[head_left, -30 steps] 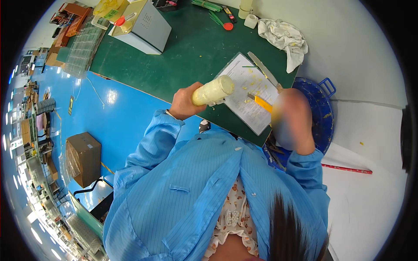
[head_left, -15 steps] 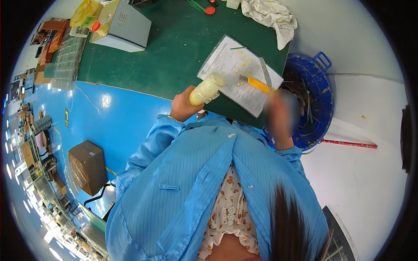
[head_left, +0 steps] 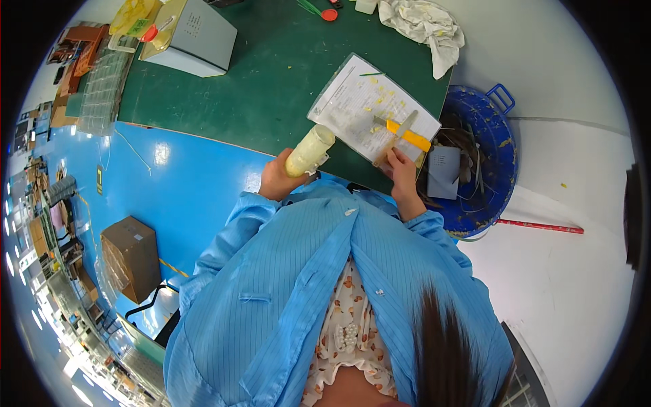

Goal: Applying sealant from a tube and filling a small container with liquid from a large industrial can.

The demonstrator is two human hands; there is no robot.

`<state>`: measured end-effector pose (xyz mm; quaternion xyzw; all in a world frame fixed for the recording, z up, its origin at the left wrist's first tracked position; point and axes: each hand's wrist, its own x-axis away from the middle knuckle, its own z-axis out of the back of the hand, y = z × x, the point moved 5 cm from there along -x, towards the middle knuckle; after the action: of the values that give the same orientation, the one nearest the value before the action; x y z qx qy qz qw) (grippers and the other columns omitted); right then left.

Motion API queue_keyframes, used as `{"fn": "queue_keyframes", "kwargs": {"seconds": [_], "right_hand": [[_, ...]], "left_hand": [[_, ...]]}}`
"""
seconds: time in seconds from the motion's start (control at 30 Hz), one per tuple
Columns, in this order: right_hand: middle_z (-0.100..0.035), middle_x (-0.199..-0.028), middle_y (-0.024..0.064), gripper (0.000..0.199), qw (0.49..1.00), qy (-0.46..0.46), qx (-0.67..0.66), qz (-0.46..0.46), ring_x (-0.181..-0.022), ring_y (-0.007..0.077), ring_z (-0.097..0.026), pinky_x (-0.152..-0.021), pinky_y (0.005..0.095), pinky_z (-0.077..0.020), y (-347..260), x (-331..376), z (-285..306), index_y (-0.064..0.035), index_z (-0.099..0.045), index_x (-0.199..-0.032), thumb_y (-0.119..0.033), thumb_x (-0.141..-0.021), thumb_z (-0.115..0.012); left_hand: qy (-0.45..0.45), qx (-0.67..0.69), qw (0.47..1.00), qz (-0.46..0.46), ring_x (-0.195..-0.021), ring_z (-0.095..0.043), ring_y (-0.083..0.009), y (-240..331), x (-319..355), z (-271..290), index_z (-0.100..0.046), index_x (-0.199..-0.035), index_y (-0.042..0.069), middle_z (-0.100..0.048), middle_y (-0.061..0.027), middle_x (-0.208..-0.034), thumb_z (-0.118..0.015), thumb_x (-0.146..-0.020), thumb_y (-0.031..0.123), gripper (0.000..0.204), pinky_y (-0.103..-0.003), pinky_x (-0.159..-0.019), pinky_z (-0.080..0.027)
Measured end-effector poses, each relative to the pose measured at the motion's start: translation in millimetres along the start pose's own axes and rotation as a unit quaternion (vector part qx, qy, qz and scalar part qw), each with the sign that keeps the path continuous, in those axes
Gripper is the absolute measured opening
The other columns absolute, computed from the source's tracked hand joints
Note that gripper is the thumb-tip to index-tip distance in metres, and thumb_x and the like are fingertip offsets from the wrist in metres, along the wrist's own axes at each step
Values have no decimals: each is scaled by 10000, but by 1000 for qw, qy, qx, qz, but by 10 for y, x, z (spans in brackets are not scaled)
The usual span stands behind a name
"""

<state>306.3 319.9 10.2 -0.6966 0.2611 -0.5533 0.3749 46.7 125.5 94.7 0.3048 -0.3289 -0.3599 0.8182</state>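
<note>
My left hand (head_left: 277,178) is closed around the lower end of a pale yellow, cloudy cylindrical container (head_left: 312,149), tilted with its round end up and to the right. My right hand (head_left: 401,173) grips the brownish handle of a spatula-like tool with a flat metal blade (head_left: 408,121). That blade points up and away, over a yellow-handled cutter (head_left: 413,140). The cutter lies on a printed sheet in a clear sleeve (head_left: 342,91), which is strewn with yellow crumbs. The inside of the container cannot be made out.
A blue bin (head_left: 505,159) holding scraps and a pale printed box (head_left: 443,173) stands right of the green table (head_left: 264,88). A crumpled white cloth (head_left: 424,27), a red spoon-like piece (head_left: 329,14) and a grey-white box (head_left: 193,41) are farther back. A cardboard carton (head_left: 130,258) sits left on the floor.
My right hand has come left from over the bin to the sheet's near edge, bringing the spatula-like tool along. My left hand and the container have shifted slightly left and nearer.
</note>
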Motion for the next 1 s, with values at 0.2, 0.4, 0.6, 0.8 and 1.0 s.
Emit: {"fn": "queue_keyframes", "kwargs": {"seconds": [0.2,0.4,0.6,0.8,1.0], "right_hand": [[-609,-999,49,216,839,52,429,330,-895,250,-581,-768,347,-492,-806,67,-330,-108,-670,-1095,-185,-893,-664],[-581,-1077,-13,205,602,-2,578,551,-918,239,-564,-760,353,-507,-1311,-932,-1407,-168,-694,-1006,-105,-811,-680],[-609,-1045,-25,233,470,-82,674,564,-907,237,-586,-753,344,-512,-1187,-1487,-1557,-165,-688,-1037,-96,-814,-680],[-643,-1022,17,176,615,-86,655,430,-847,213,-614,-735,322,-508,-1556,-1059,-1719,-103,-683,-1065,-77,-898,-635],[-681,-978,102,177,916,-359,5,178,-794,166,-667,-739,269,-542,-2052,410,-1747,47,-657,-1097,-73,-972,-618]], "left_hand": [[20,52,998,30,-858,-684,-291,-118,123,62,-620,-1186,38,-718,-153,-1012,-823,-680,149,556,-359,-786,-534],[66,110,992,-11,-842,-687,-304,31,216,147,-627,-1153,65,-722,-139,-991,-834,-681,152,523,-369,-768,-535],[111,141,983,-33,-846,-690,-302,79,344,252,-631,-1138,73,-724,-131,-987,-841,-675,131,512,-372,-765,-540],[130,166,977,-23,-850,-691,-303,91,420,278,-636,-1133,78,-724,-125,-992,-846,-656,107,522,-373,-771,-544],[123,158,979,-42,-845,-690,-313,196,452,291,-638,-1120,87,-724,-123,-990,-845,-643,87,520,-377,-771,-546]]}}
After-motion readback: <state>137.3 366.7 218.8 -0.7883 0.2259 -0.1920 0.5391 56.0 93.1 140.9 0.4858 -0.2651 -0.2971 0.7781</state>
